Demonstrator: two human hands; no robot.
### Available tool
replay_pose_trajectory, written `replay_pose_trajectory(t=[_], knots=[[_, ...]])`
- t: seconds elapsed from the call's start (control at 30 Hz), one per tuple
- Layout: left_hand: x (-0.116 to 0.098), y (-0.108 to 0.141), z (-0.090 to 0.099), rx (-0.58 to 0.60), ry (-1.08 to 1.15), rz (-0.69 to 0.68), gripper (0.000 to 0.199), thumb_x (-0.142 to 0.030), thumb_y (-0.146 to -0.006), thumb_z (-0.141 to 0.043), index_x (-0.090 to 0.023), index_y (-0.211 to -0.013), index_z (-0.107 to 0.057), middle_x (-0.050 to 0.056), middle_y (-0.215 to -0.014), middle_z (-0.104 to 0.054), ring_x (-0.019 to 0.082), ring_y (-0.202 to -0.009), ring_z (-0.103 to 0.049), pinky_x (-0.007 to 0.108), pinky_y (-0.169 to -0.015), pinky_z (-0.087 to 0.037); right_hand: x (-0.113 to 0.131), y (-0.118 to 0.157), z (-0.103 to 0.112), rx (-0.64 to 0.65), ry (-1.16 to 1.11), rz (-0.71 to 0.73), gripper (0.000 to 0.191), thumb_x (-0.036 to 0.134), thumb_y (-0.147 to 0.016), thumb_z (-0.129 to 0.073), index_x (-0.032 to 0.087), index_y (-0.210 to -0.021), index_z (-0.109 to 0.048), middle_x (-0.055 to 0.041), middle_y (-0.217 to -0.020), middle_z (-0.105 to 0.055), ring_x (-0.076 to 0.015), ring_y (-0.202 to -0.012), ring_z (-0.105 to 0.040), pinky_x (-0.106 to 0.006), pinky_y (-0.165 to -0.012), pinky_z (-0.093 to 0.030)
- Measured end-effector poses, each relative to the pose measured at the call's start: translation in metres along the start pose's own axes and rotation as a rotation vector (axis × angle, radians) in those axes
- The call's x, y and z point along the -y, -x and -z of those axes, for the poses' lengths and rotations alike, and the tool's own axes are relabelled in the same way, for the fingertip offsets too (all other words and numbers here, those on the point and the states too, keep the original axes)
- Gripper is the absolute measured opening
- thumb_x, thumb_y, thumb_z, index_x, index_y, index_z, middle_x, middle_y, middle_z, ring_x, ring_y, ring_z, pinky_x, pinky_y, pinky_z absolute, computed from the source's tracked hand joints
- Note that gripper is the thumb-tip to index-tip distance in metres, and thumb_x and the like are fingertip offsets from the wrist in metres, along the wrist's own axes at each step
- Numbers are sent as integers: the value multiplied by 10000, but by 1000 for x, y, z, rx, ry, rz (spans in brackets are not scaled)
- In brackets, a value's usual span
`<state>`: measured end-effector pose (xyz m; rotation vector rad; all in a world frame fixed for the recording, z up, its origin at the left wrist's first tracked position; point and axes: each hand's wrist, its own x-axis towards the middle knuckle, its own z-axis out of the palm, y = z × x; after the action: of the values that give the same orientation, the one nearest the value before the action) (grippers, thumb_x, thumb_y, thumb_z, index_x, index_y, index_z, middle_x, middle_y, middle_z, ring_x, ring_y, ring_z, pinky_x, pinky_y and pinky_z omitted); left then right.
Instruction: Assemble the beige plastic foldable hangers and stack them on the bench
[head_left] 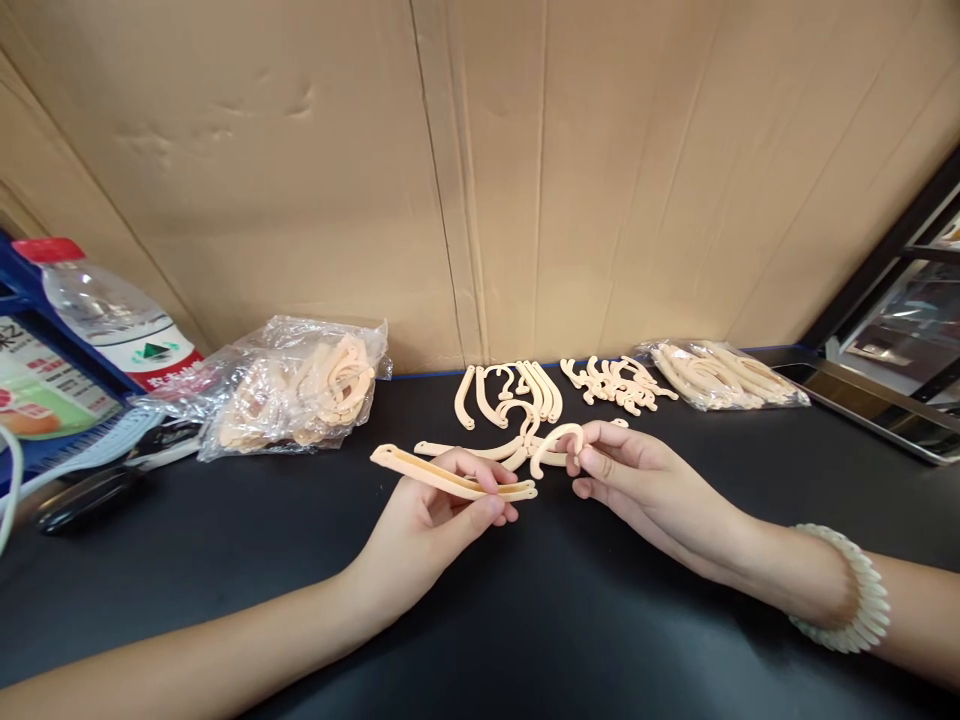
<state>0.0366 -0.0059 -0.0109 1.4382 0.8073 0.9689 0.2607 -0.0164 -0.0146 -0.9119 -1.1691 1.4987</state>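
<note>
My left hand (pixel 450 510) pinches a pair of long beige plastic hanger arms (pixel 442 478), lying together and pointing up to the left. Between the thumb and fingers of my right hand (pixel 634 475) is a curved beige hanger hook (pixel 556 440), apart from the arms' right ends. Just behind both hands, more hanger arms (pixel 472 450) and another hook lie on the black table (pixel 510 620), partly hidden by my fingers. Farther back stand out a group of loose arms (pixel 546 392) and a heap of small hooks (pixel 619 383).
At the left are a clear bag of hanger parts (pixel 300 390), a red-capped bottle (pixel 112 310), a light-blue comb (pixel 112 440) and a black-handled object (pixel 90 500). Another bag of arms (pixel 724 375) and a phone-like slab (pixel 877 410) lie right. Cardboard (pixel 337 180) stands behind.
</note>
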Motion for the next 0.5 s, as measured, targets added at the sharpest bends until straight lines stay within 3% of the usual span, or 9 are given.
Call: replay_pose_trajectory(t=[0.2, 0.3, 0.4, 0.5], knots=[[0, 0, 0, 21, -33, 10, 180, -280, -771, -733, -171, -749, -591, 26, -825, -656, 166, -766, -663, 311, -768, -558, 1, 1, 0, 43, 126, 53, 212, 323, -720, -789, 197, -715, -619, 7, -741, -584, -112, -679, -501, -256, -644, -441], [0, 0, 1, 45, -28, 20, 175, -285, -773, -730, -172, -765, -596, 38, -881, -662, 166, -772, -666, 311, -771, -560, 1, 1, 0, 62, 109, 47, 188, 301, -708, -798, 204, -765, -647, 4, -753, -623, -102, -624, -527, -257, -593, -464], [1, 0, 1, 50, -11, 35, 183, -284, -759, -742, -171, -769, -598, 47, -923, -667, 164, -755, -674, 310, -759, -568, -1, 1, 0, 68, 86, 30, 224, 298, -723, -787, 202, -902, -693, -20, -771, -658, -132, -667, -614, -297, -647, -536], [0, 1, 1, 52, -14, 28, 173, -273, -758, -740, -172, -767, -600, 44, -914, -671, 163, -754, -678, 307, -762, -568, -3, 2, 0, 58, 71, 29, 159, 298, -721, -789, 189, -815, -720, -36, -811, -667, -174, -759, -688, -315, -707, -577]])
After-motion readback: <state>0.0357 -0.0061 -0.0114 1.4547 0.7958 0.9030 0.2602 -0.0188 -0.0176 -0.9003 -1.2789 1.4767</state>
